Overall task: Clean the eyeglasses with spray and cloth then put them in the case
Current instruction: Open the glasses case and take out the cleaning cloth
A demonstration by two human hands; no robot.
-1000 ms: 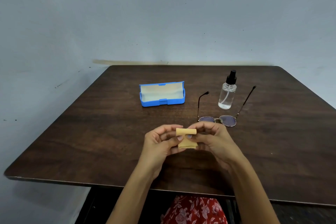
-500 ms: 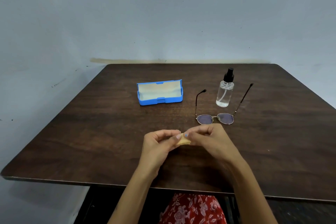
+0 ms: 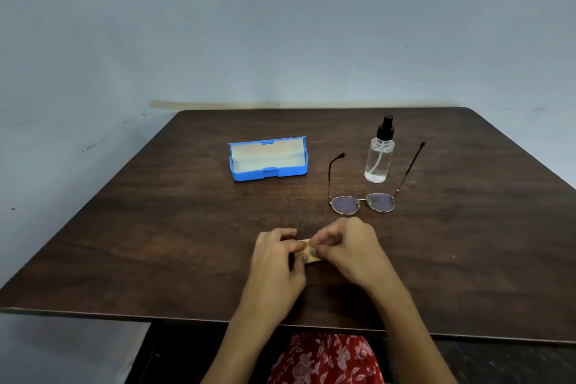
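Head view: left hand (image 3: 277, 259) and right hand (image 3: 349, 246) are both pinching a small folded cloth (image 3: 308, 254) over the bench (image 3: 156, 243). Glasses (image 3: 363, 203) are lying unfolded beside the spray (image 3: 378, 154); case (image 3: 268, 159) is sitting open, left.

Wood-grain, plastic, metal and cloth

Dark matt wood-grain counter (image 3: 187, 243); glossy blue plastic case (image 3: 268, 172); clear plastic spray bottle (image 3: 379, 159); thin metal-framed eyeglasses (image 3: 361, 203); soft yellow cloth (image 3: 308, 254).

Small tan cloth (image 3: 309, 254) pinched between both hands, mostly hidden. Glasses (image 3: 361, 203) lying lenses-near, temples open and pointing away (round, thin metal frame). Clear spray bottle (image 3: 378, 156) upright between the temples, black nozzle. Blue case (image 3: 268, 159) open, pale lining, left of the glasses.
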